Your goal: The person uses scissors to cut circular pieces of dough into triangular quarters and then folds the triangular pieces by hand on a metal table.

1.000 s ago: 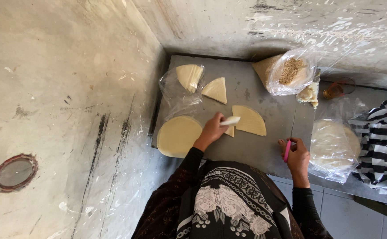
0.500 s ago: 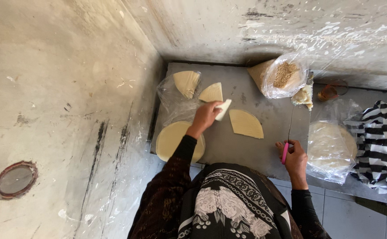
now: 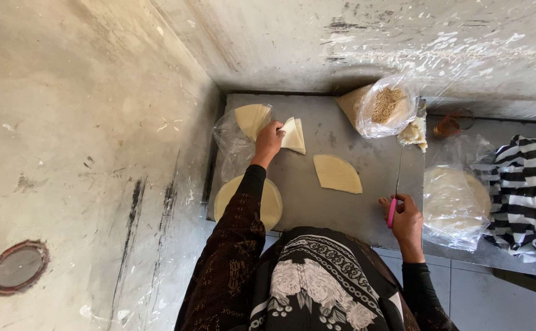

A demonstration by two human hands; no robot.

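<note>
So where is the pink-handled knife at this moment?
In the head view the knife is in the right hand, at the grey board's right edge, beside the bagged flatbreads.

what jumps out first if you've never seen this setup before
The pale dough wedges on the grey work board stand out most: the left hand holds a cut wedge at the far left beside a stack of wedges on clear plastic, and one wedge lies loose mid-board. The right hand grips a pink-handled knife at the near right edge. A round dough sheet sits near left under the forearm.
</note>
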